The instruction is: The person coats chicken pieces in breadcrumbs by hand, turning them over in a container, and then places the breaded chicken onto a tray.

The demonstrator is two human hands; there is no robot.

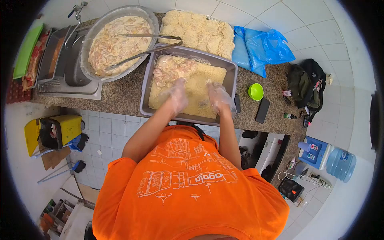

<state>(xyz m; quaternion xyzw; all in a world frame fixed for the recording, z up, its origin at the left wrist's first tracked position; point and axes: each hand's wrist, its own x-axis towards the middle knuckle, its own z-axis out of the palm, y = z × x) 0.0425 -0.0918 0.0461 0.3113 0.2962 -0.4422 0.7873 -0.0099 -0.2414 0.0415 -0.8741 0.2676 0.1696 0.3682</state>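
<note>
Left hand (176,97): blurred, can't tell grip
Right hand (220,97): grip released, in crumbs
Crumbs (196,93): between grips, best kept loose
Pale pieces (170,69): beyond left grip, best separated

At upper centre, tongs (180,41) jut over the grey bin's (233,71) corner — blocking that side; rightward, bare counter (275,85) opens between green bowl (256,92) and backpack (306,82).

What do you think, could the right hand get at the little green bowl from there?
Probably yes: the right hand is inside the tray, and the green bowl sits just outside. Only the tray's wall seems in the way, an easy lift over.
</note>
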